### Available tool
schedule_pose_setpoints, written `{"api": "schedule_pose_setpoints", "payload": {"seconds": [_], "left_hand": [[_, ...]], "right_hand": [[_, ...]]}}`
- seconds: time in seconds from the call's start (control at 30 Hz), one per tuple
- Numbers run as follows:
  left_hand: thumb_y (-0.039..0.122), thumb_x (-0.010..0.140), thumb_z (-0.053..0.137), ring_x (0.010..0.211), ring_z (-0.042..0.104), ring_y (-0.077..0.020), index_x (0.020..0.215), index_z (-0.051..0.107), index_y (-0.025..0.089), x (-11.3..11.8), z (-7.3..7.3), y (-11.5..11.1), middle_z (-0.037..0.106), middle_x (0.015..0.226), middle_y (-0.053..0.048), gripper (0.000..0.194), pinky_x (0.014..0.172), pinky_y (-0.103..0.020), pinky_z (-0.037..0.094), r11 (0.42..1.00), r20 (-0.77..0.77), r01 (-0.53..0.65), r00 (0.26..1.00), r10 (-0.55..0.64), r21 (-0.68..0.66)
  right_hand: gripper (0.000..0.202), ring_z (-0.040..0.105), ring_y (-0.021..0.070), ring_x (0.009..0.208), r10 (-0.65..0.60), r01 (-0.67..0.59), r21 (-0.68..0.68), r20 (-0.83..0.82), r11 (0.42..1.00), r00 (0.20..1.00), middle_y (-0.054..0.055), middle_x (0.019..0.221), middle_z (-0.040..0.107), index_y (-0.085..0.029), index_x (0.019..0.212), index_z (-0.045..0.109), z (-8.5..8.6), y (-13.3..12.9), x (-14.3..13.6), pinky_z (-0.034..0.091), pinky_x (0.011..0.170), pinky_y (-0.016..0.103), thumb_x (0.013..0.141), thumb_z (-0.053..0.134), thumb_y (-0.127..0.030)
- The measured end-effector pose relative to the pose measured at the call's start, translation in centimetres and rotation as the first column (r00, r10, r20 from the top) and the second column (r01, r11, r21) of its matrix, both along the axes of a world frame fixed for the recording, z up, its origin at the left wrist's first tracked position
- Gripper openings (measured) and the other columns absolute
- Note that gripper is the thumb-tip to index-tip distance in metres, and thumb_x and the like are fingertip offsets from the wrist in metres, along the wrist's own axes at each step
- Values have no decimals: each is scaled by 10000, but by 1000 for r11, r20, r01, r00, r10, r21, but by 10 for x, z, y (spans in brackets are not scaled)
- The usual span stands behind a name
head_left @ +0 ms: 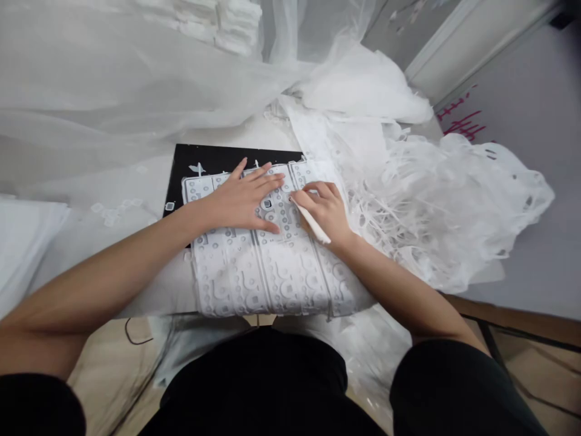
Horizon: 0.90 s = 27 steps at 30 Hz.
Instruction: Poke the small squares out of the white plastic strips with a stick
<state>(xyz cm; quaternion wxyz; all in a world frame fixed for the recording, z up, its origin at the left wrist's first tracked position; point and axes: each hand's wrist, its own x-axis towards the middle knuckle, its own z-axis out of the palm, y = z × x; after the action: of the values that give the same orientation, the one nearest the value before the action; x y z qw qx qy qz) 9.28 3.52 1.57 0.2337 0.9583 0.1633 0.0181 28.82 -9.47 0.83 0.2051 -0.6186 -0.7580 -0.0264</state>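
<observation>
A white sheet (pixel 290 272) with rows of cut or embossed rings and curved shapes lies partly over a black board (pixel 209 158) and hangs toward my lap. Flat on its upper part rests my left hand (pixel 245 197), fingers spread. Just to the right, my right hand (pixel 322 212) is closed around a slim white tool (pixel 313 225), its tip end near the sheet's surface. The exact tip is too small to make out. Small white cut pieces lie on the board's exposed strip.
Tangled white strips (pixel 426 212) are heaped at the right. Translucent plastic sheeting (pixel 113 72) covers the back left, with stacked white pieces (pixel 227 24) behind. Folded white sheets (pixel 27 236) sit at the left edge. A grey panel with red marks (pixel 521 181) stands at the right.
</observation>
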Motion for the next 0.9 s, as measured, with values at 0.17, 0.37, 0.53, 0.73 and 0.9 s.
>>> {"api": "schedule_pose_setpoints", "payload": {"seconds": [0.17, 0.37, 0.53, 0.73, 0.9], "left_hand": [[810, 688, 650, 1504, 164, -407, 1519, 367, 254, 0, 0, 1, 321, 1608, -101, 1039, 1204, -581, -53, 999, 15, 17, 1000, -17, 51], [608, 978, 404, 995, 645, -246, 1119, 665, 218, -6, 3, 6, 697, 1023, -79, 489, 965, -408, 463, 960, 347, -277, 904, 248, 37], [367, 1020, 403, 806, 643, -153, 1327, 492, 190, -11, 11, -4, 675, 1023, -77, 365, 671, -275, 519, 950, 626, -311, 743, 237, 11], [410, 973, 544, 534, 580, -95, 894, 654, 202, -22, 47, -38, 635, 656, 17, 248, 519, -215, 435, 951, 621, -189, 784, -3, 243], [430, 940, 613, 562, 594, -95, 1053, 674, 205, -33, 87, -53, 687, 754, 13, 259, 504, -210, 446, 952, 676, -301, 692, 255, -51]], "right_hand": [[243, 555, 301, 1166, -275, 306, 183, -180, 934, 945, 96, 1077, 695, -243, 1088, 659, -2, 17, 33, 440, 984, 488, 1000, 454, -337], [253, 662, 226, 891, -219, 228, 15, -218, 974, 951, 62, 970, 738, -257, 1054, 708, -4, 13, 56, 503, 832, 347, 987, 496, -377], [354, 645, 253, 1056, -196, 194, -85, -17, 977, 980, 81, 1116, 743, -241, 1260, 663, 6, 7, 30, 474, 957, 378, 964, 471, -210], [516, 702, 226, 825, -365, 385, -35, -406, 922, 838, 61, 917, 751, -235, 1470, 453, 41, -9, 32, 559, 839, 379, 983, 440, -407], [638, 642, 290, 1164, -339, 341, -74, -421, 937, 841, 130, 1303, 646, -234, 1591, 151, 56, -21, 29, 447, 1063, 542, 1003, 320, -417]]}}
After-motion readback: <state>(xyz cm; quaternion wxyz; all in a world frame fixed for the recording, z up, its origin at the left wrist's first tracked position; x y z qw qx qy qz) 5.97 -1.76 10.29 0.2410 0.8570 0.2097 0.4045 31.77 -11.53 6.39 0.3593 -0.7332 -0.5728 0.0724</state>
